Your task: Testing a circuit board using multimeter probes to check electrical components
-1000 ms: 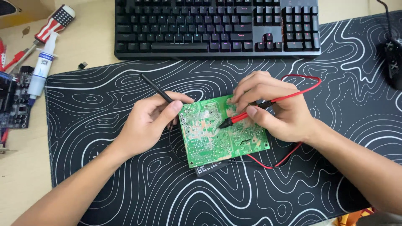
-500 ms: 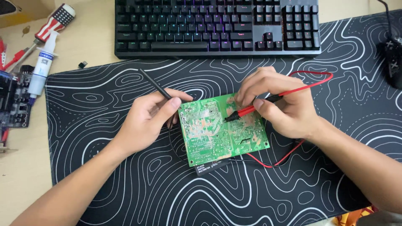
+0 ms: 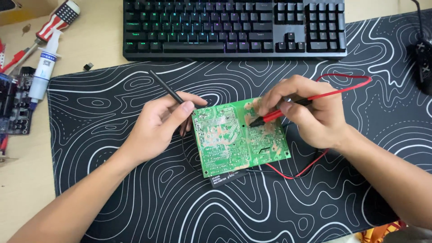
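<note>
A green circuit board (image 3: 234,139) lies solder side up in the middle of a black desk mat (image 3: 135,202) with white wavy lines. My left hand (image 3: 159,123) grips a black test probe (image 3: 168,90) at the board's left edge, its tip hidden behind my fingers. My right hand (image 3: 306,112) holds a red test probe (image 3: 279,114) like a pen, tip touching the board's upper middle. A red lead (image 3: 342,81) loops behind my right hand and runs under the board. A small black device (image 3: 227,177) pokes out below the board.
A black backlit keyboard (image 3: 234,27) lies along the far edge. To the left are a white syringe tube (image 3: 42,67), a screwdriver (image 3: 49,24) and another board with parts (image 3: 13,105). A black mouse (image 3: 423,58) sits at the far right.
My right hand shifted the red probe tip up and to the right on the board, and the red lead loop moved with it. My left hand stayed put.
</note>
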